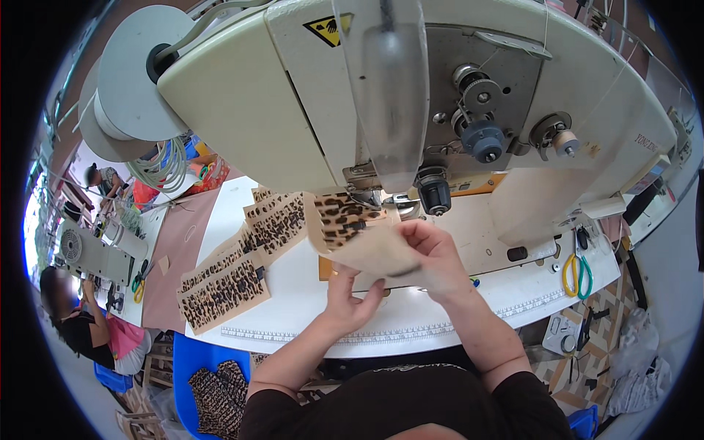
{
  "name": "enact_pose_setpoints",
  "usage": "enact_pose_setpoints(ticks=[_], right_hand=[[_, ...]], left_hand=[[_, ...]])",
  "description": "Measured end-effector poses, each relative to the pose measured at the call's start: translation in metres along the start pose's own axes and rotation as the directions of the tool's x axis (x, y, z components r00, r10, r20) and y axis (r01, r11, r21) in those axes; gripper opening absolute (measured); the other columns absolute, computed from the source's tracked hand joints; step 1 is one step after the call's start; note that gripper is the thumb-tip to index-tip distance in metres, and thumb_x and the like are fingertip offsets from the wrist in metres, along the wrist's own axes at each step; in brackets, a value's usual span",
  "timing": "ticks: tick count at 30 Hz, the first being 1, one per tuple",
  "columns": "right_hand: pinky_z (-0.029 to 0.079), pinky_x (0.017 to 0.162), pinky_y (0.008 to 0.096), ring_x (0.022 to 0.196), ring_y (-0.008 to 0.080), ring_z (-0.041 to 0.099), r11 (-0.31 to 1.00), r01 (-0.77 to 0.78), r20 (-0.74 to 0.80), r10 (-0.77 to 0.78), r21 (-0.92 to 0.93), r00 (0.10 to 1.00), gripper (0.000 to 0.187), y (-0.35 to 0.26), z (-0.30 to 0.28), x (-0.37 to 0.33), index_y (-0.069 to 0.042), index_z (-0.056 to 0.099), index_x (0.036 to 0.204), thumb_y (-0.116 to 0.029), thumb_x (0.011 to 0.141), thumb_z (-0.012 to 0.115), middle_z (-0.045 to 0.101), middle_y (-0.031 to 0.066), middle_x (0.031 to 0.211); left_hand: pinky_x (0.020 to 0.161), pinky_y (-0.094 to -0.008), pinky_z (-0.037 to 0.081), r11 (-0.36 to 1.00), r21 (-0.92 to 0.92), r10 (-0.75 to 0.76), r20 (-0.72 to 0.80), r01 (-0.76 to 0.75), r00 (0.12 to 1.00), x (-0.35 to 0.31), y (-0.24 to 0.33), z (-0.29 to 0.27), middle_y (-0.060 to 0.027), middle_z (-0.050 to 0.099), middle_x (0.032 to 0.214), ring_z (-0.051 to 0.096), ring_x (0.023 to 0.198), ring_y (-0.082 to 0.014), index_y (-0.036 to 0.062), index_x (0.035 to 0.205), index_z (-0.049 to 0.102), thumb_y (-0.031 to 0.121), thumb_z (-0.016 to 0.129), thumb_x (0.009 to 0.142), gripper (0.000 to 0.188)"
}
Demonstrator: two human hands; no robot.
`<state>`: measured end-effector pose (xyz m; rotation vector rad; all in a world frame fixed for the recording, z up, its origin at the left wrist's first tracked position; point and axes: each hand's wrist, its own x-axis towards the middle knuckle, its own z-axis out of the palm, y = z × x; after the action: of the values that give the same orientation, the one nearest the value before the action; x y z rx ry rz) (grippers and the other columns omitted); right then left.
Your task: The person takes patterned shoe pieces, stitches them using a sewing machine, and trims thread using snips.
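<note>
Head view: leopard-print piece point(372, 250) sits at 9 o'clock from the right hand point(440, 260), fingers pinching its edge, and 12 o'clock from the left hand point(349, 303), fingers half hidden, can't tell if gripping.

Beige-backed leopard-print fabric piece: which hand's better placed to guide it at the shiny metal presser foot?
Right, likely: the bare right hand holds the beige-backed leopard-print fabric piece near the shiny metal presser foot; the bare left hand sits lower and farther from it.

Black short-sleeved top point(352, 411) with a pale print point(418, 367), bare forearms point(297, 352) and fingers point(421, 232)
</note>
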<state>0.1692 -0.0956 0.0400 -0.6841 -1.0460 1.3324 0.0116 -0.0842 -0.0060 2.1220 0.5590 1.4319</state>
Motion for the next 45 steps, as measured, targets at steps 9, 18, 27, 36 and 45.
enact_pose_setpoints(ticks=[9,18,27,36,45], right_hand=[[0.04,0.059,0.0217,0.066,0.007,0.05,0.722,0.053,-0.136,-0.2,-0.69,0.97,0.018,-0.038,-0.038,0.015,-0.001,0.053,0.085,-0.012,0.076,0.064,0.053,-0.0005,0.073],[0.038,0.059,0.0271,0.062,0.0159,0.049,0.34,0.312,0.21,-0.305,-0.887,0.929,0.017,-0.074,-0.03,0.008,-0.003,0.057,0.08,-0.016,0.073,0.065,0.055,0.0044,0.067],[0.043,0.065,0.023,0.07,0.0134,0.056,0.827,0.244,0.028,-0.267,-0.507,0.963,0.039,-0.07,-0.09,0.005,-0.001,0.048,0.11,-0.017,0.078,0.063,0.061,0.0094,0.087],[0.051,0.074,0.026,0.083,0.0172,0.061,0.995,0.024,-0.21,-0.004,0.095,0.978,0.047,-0.039,-0.11,-0.014,0.0,0.04,0.12,-0.004,0.077,0.06,0.059,0.0143,0.097],[0.051,0.068,0.0236,0.076,0.0128,0.062,0.996,0.04,-0.307,-0.062,-0.078,0.95,0.029,-0.053,-0.106,0.005,0.002,0.048,0.11,-0.004,0.082,0.05,0.061,0.0111,0.09]], left_hand=[[0.072,-0.0252,0.049,0.595,-0.531,-0.642,0.138,0.604,0.754,0.09,-0.028,-0.069,-0.0078,0.06,0.094,0.059,0.081,-0.0126,0.0005,0.106,0.054,0.012,0.049,0.088,0.022],[0.073,-0.0224,0.046,0.607,-0.472,-0.562,0.314,0.639,0.765,0.068,-0.002,-0.056,-0.006,0.057,0.092,0.055,0.08,-0.009,-0.0027,0.123,0.039,0.0,0.052,0.081,0.044],[0.082,-0.0265,0.046,0.478,-0.538,-0.529,0.454,0.694,0.717,0.073,0.007,-0.048,-0.0101,0.056,0.103,0.056,0.092,-0.0132,-0.0021,0.12,0.037,-0.002,0.05,0.08,0.042],[0.085,-0.026,0.045,0.445,-0.634,-0.604,0.309,0.633,0.735,0.057,0.008,-0.027,-0.0103,0.056,0.104,0.055,0.093,-0.0134,-0.0028,0.116,0.04,-0.002,0.054,0.078,0.041],[0.084,-0.0252,0.045,0.484,-0.639,-0.612,0.241,0.598,0.753,0.062,0.005,-0.021,-0.0102,0.055,0.104,0.055,0.093,-0.0129,-0.0032,0.118,0.04,-0.003,0.055,0.078,0.043]])
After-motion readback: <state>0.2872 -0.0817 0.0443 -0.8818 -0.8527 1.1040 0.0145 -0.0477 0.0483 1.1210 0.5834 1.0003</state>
